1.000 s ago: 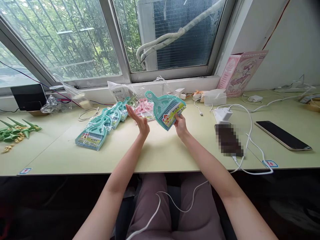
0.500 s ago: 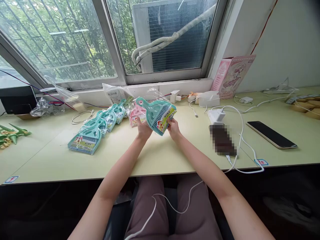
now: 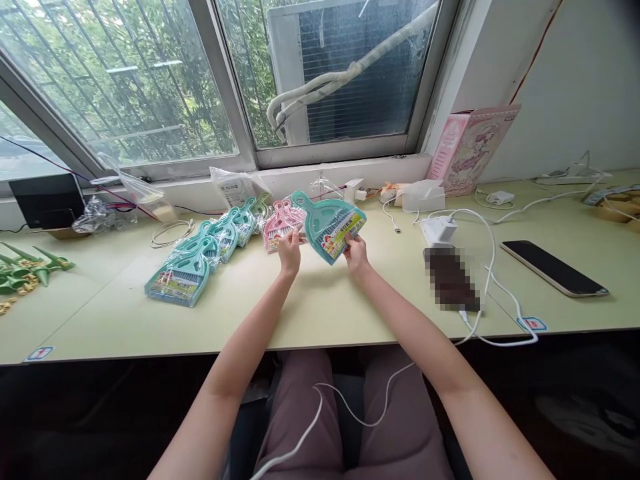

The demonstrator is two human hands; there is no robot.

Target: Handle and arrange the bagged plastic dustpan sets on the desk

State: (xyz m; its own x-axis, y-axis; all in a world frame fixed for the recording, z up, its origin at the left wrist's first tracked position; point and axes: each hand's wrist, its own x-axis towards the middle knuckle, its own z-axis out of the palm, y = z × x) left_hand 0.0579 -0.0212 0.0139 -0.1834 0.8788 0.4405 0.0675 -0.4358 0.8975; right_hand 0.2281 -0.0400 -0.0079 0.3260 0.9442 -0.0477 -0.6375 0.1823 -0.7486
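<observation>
My right hand [image 3: 356, 254] grips the lower edge of a teal mini dustpan-and-brush set [image 3: 327, 223] in clear wrap, held tilted above the pale green desk [image 3: 320, 300]. My left hand [image 3: 290, 248] is closed on the wrap at the set's left edge, just in front of a pink dustpan set [image 3: 280, 222] lying on the desk. A row of several wrapped teal dustpan sets [image 3: 200, 257] stretches leftward from the pink one.
A blurred phone [image 3: 451, 277] with white charger cable [image 3: 493, 267] lies right of my hands; a black phone [image 3: 554, 268] sits farther right. Green plastic pieces [image 3: 25, 270] at far left, plastic bags [image 3: 235, 187] and a pink box [image 3: 470, 150] along the window wall.
My left hand, open in the air a second ago, has come to the teal set and closed on its left edge. The set sits slightly lower.
</observation>
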